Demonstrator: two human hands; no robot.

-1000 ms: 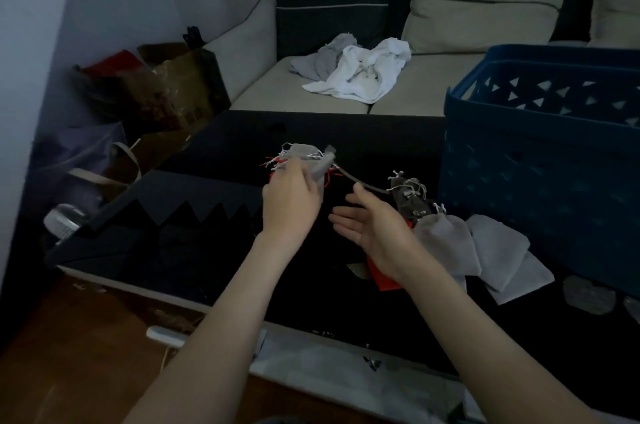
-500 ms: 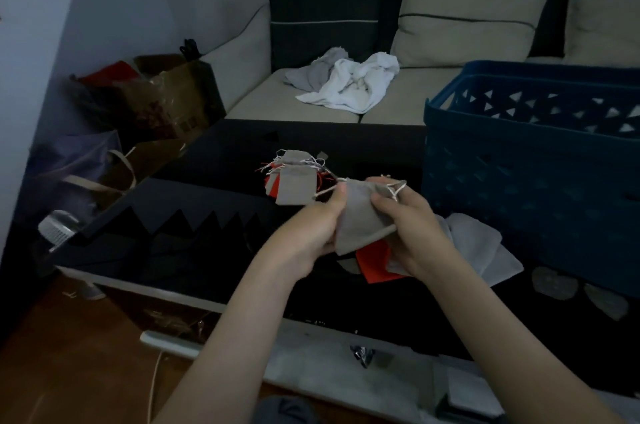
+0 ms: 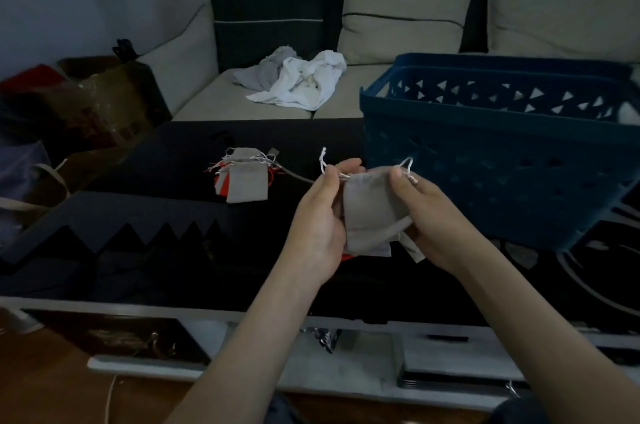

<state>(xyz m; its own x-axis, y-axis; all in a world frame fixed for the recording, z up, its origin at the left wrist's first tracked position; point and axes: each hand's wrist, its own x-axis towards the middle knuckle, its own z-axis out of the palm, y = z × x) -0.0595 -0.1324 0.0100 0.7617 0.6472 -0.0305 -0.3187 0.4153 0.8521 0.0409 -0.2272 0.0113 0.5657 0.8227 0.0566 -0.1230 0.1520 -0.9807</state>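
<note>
The left hand (image 3: 320,222) and right hand (image 3: 429,215) hold one grey drawstring pouch (image 3: 372,205) between them, in the air just above the dark table (image 3: 156,215). The left grip pinches the cord at the pouch's left mouth corner, with a white cord loop (image 3: 323,160) standing up from it. The right grip pinches the opposite corner, thumb on the cloth, and a second loop (image 3: 408,165) stands above it.

The step looks like drawing the mouth shut. It should go best with both cords pulled outward evenly and level, while the fingers behind steady the body so the neck gathers without twisting.

Under the hands lie more pouches: one red corner (image 3: 346,255) and, I think, two grey ones, though the hands hide most of them. Further left on the table sits one stack of pouches (image 3: 247,181), with two grey on top and red beneath, number unclear. One blue basket (image 3: 485,163) stands to the right.

Beyond, the sofa (image 3: 214,101) carries two crumpled cloths, one white cloth (image 3: 304,84) and one grey cloth (image 3: 263,73).
</note>
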